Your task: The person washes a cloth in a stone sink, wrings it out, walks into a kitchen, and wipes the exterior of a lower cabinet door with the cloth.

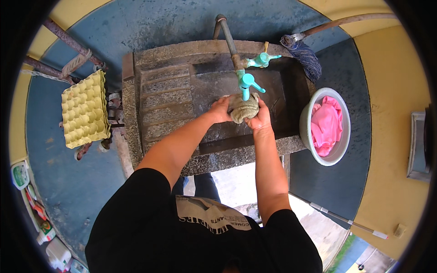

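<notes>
Below the turquoise lower tap (247,83), a bunched grey-green cloth (243,108) is held between both hands over the basin of a stone sink (225,163). My left hand (220,110) grips the cloth's left side. On its right side, my right hand (261,115) has the fingers closed around the edge, the thumb hidden in part. A second turquoise tap (263,60) branches off the metal pipe (227,36) higher up. Whether water runs from the lower tap cannot be told.
A pale basin (305,117) with pink cloth (326,124) stands at the sink's right edge. Yellow egg trays (84,111) are at the left. A blue mop head (304,59) hangs behind the right corner. Plastic bottles (58,252) line the lower left.
</notes>
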### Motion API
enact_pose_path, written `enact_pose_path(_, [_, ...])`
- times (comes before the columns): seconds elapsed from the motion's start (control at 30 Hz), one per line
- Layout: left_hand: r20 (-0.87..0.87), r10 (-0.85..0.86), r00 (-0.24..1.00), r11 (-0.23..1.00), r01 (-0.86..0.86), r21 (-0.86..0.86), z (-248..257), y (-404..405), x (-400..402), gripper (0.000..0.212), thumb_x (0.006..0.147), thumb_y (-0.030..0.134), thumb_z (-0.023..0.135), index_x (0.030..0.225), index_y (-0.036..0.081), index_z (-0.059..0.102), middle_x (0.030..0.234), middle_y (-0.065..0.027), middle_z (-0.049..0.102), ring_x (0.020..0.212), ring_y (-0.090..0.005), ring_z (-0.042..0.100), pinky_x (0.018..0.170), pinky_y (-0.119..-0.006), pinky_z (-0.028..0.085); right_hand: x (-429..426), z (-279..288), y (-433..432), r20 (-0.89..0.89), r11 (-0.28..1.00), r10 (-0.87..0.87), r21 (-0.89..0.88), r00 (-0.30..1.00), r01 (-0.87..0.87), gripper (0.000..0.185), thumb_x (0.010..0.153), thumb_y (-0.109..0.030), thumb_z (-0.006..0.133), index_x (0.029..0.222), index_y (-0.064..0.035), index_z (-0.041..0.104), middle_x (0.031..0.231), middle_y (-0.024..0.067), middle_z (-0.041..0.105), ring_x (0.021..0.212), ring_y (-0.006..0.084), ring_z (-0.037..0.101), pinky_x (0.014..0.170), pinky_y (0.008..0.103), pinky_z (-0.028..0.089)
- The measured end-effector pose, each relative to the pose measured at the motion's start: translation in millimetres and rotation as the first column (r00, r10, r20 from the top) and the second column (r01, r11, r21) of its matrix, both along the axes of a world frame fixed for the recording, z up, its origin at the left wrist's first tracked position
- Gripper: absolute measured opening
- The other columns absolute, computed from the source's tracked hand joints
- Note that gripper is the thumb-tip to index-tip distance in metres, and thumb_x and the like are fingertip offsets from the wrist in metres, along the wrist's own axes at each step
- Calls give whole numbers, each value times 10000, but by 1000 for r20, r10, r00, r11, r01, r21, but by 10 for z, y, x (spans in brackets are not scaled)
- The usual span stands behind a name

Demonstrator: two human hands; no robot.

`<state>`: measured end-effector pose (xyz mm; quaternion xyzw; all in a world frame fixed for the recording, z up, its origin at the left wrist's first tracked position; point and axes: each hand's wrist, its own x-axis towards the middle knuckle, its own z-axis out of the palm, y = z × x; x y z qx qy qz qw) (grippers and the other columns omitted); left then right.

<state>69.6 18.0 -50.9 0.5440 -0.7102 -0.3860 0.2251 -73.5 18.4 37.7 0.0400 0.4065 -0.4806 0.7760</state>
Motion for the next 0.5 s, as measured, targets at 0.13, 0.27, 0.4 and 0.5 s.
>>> enact_pose_path(0.13, [-191, -13, 982, 994, 33, 106, -221, -193, -49, 583, 574, 234, 671, 1078, 54, 440, 1050, -165, 477, 953, -293, 476, 799, -329, 388, -83, 88, 49, 196, 996, 12, -89, 981, 5, 342, 829, -307, 349, 986, -44, 502, 956, 102, 550, 864, 244, 531, 703, 373, 460])
enact_pose_path(0.27, [-535, 129, 835, 916, 106, 386, -165, -274, -7, 494, 602, 130, 647, 1035, 9, 442, 964, -130, 510, 878, -219, 504, 739, -296, 399, -468, 10, 18, -36, 999, -43, -31, 998, 42, 341, 837, -290, 343, 1000, -31, 495, 1002, 116, 534, 908, 256, 518, 768, 375, 439])
enact_pose_path(0.4, [-697, 308, 648, 812, 202, 547, 551, -240, 93, 442, 640, -5, 553, 1052, -5, 395, 922, -94, 500, 829, -167, 496, 708, -286, 403, -611, -249, 1, -373, 997, 29, 77, 927, 0, 303, 848, -248, 337, 1031, -46, 470, 1011, 100, 523, 931, 246, 504, 761, 394, 435])
enact_pose_path(0.5, [-786, 446, 429, 769, 265, 582, 602, -256, 113, 482, 628, -87, 490, 1081, 31, 376, 935, -76, 494, 854, -180, 497, 740, -302, 394, -658, -618, 28, -657, 974, 222, 188, 721, -129, 258, 823, -268, 415, 1072, -199, 430, 1006, 36, 498, 823, 189, 497, 630, 382, 440])
